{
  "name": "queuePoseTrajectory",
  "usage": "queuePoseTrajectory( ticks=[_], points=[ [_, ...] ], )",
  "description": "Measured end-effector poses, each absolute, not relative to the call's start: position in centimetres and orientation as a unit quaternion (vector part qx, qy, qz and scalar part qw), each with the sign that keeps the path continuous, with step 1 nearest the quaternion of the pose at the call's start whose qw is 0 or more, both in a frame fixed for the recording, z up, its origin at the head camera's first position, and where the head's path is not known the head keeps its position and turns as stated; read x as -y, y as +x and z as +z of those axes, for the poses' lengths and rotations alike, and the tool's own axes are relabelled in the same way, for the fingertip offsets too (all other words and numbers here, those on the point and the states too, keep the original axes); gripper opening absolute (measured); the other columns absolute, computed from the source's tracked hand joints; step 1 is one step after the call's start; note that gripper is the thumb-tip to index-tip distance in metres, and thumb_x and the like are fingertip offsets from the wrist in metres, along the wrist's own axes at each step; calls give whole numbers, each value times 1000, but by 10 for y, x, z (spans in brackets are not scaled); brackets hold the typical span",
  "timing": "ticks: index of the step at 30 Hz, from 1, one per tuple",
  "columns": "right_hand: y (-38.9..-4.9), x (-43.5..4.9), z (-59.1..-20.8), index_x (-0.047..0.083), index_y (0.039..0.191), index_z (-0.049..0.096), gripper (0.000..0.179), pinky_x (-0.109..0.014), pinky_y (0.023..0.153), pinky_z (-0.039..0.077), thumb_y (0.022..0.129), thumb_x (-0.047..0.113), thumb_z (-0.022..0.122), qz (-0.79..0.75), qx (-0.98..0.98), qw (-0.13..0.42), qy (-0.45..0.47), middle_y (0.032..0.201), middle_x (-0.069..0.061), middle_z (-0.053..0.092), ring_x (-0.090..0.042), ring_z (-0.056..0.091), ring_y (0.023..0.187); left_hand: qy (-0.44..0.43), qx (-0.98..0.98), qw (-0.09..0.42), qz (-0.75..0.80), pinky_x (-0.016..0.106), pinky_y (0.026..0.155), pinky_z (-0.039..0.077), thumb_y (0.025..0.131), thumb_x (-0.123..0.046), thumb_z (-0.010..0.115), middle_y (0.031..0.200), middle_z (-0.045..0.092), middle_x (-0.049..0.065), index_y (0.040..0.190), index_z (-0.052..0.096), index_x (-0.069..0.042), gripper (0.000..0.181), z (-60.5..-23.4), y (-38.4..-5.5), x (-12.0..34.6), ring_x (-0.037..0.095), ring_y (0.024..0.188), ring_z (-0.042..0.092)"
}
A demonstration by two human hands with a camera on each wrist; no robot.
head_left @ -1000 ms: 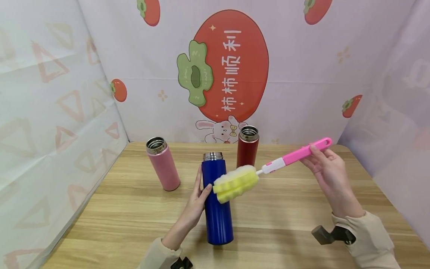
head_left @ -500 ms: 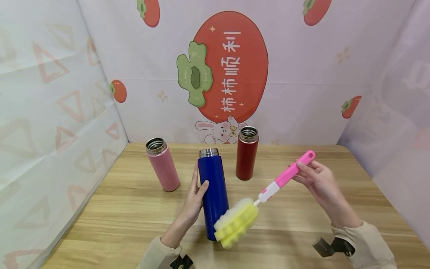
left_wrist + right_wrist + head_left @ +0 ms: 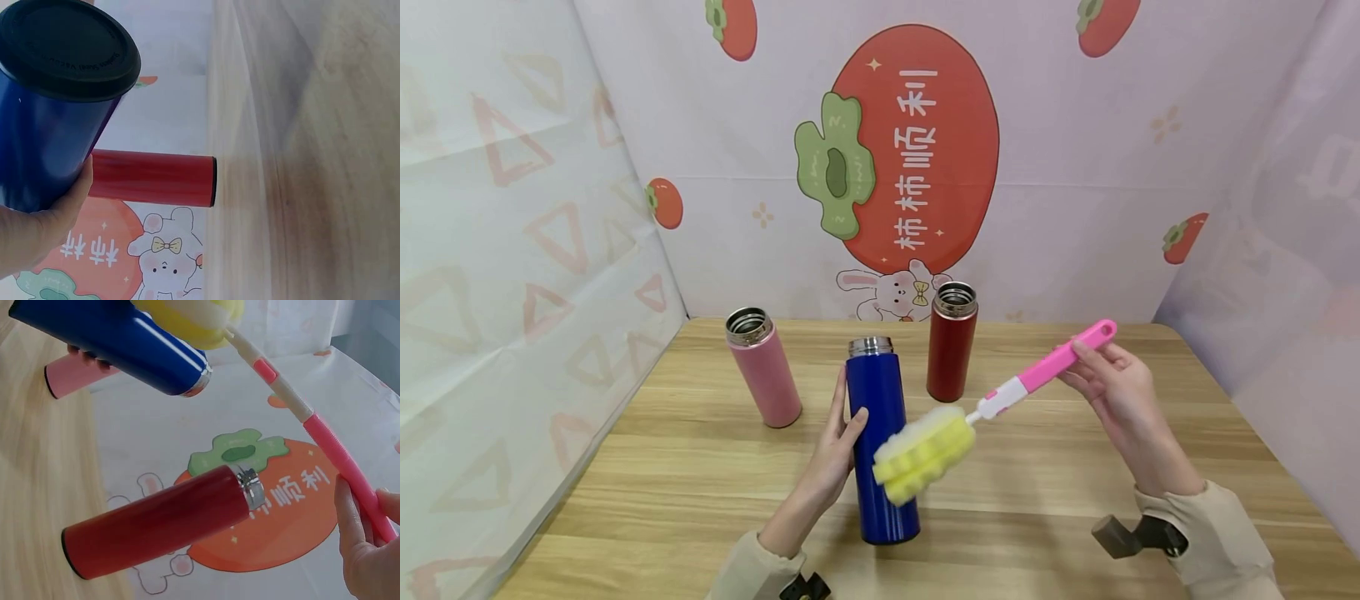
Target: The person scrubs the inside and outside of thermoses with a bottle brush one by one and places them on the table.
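My left hand point(image 3: 831, 467) grips a tall blue vacuum flask point(image 3: 880, 400) round its side. The flask has a bare steel neck, no lid on it, and leans slightly; its black base point(image 3: 69, 50) is raised off the table in the left wrist view. My right hand point(image 3: 1116, 400) holds a bottle brush by its pink handle point(image 3: 1060, 358), between thumb and fingers. The brush's yellow and white sponge head point(image 3: 925, 454) points down to the left, in front of the flask's lower side. Whether sponge and flask touch, I cannot tell.
A pink flask point(image 3: 767, 371) stands lidless at the left of the wooden table point(image 3: 655, 492). Behind the blue one is an upright red flask point(image 3: 952, 350), also lidless. Printed cloth walls point(image 3: 1060, 167) close off the back and both sides.
The brush head swung down along the blue flask, then partly back up, with the right hand dipping and rising. The blue flask shifted slightly left and up, then back. Both hands kept their hold.
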State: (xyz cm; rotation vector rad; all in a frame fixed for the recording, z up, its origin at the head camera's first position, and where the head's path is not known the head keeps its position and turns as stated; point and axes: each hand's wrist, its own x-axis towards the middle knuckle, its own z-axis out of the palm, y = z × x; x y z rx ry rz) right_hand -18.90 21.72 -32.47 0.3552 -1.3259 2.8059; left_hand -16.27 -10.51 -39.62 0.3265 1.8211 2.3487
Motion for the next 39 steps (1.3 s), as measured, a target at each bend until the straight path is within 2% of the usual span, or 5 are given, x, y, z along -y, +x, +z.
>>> queuePoseTrajectory(
  ticks=[13, 22, 29, 35, 39],
  points=[
    [-202, -216, -302, -5, 88, 57, 6, -32, 75, 48, 83, -2, 55, 921, 373, 86, 75, 82, -15, 64, -22, 65, 77, 121, -615, 105, 772, 51, 92, 34, 96, -29, 37, 147, -2, 3, 138, -3, -44, 60, -401, -158, 106, 38, 123, 29],
    [-204, -215, -296, -6, 86, 55, 6, -32, 74, 49, 82, -3, 57, 932, 340, 110, 57, 81, -15, 63, -23, 65, 75, 128, -622, 124, 763, 50, 95, 30, 96, -32, 34, 147, -6, 2, 140, -7, -37, 60, -401, -154, 106, 37, 126, 23],
    [-204, -215, -295, -6, 88, 55, 10, -32, 73, 49, 80, -1, 60, 929, 343, 131, 48, 82, -15, 62, -23, 65, 76, 133, -605, 127, 775, 51, 102, 13, 95, -34, 35, 148, -8, 0, 141, -5, -34, 61, -403, -155, 105, 29, 132, 8],
    [-204, -216, -296, -7, 88, 54, 10, -33, 73, 48, 81, -3, 59, 932, 329, 143, 53, 81, -16, 60, -25, 65, 76, 114, -620, 124, 766, 45, 88, 38, 87, -19, 55, 144, 15, 12, 137, 0, -46, 79, -407, -154, 104, 32, 119, 36],
    [-204, -217, -296, -8, 88, 54, 8, -34, 73, 48, 82, -3, 57, 934, 322, 139, 61, 80, -16, 60, -25, 65, 76, 105, -648, 103, 747, 43, 83, 43, 86, -20, 56, 137, 30, 17, 137, 5, -47, 76, -408, -152, 104, 30, 110, 46]
  ],
)
